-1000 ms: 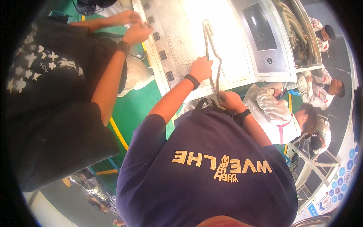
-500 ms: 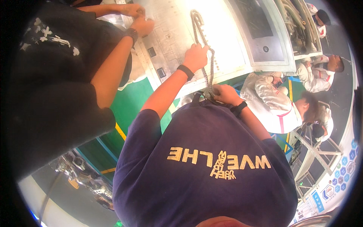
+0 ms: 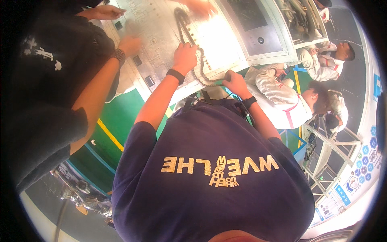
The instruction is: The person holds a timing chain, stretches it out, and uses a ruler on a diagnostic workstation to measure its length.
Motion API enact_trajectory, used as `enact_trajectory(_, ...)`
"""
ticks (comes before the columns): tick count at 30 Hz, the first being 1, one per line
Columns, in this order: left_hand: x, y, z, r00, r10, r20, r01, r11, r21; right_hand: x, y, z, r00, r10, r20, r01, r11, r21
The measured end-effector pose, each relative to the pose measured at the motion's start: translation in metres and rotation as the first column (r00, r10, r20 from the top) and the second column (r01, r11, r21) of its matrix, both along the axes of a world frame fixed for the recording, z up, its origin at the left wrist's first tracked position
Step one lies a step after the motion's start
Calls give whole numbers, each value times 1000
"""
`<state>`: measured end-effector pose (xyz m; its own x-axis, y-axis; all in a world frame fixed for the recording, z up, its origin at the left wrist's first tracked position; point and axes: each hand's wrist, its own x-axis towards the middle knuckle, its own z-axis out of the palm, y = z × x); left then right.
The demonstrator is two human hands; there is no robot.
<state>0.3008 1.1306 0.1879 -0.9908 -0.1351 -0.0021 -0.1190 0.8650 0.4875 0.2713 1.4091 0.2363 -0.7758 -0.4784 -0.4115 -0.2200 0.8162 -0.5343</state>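
Observation:
A long dark metal chain [image 3: 180, 25] lies in a narrow loop on the pale metal worktop [image 3: 155, 30], with its near part bending right in a curve. My left hand [image 3: 185, 59] is closed around the chain partway along. Farther right, at the worktop's near edge, my right hand [image 3: 237, 84] has its fingers closed on the near stretch of chain. Several small brass-coloured pieces [image 3: 207, 62] sit in a row beside the chain, between my hands and the bright glare.
At left a co-worker in black has one hand [image 3: 108, 12] and another, blurred hand [image 3: 130, 45] over the worktop. Another person's blurred hand [image 3: 200, 8] reaches in at the top. A grey panelled cabinet [image 3: 264, 46] stands right; people in white sit beyond it.
The near part of the chain ran down to the worktop edge and now curves to the right, with my right hand. The co-worker's hands have come apart, and another hand has entered at the top.

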Motion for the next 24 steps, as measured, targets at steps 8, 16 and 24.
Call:
enact_trajectory(8,1,11,12,985,-169,-25,170,983,67,-37,-7,3,996,-77,51,89,950,-300)
enact_trajectory(16,-5,3,4,969,-248,-2,245,956,161,-55,10,-8,988,-155,2,151,961,-233)
enact_trajectory(24,-9,10,4,977,-211,-19,212,968,134,-65,18,-9,934,-308,180,352,878,-325)
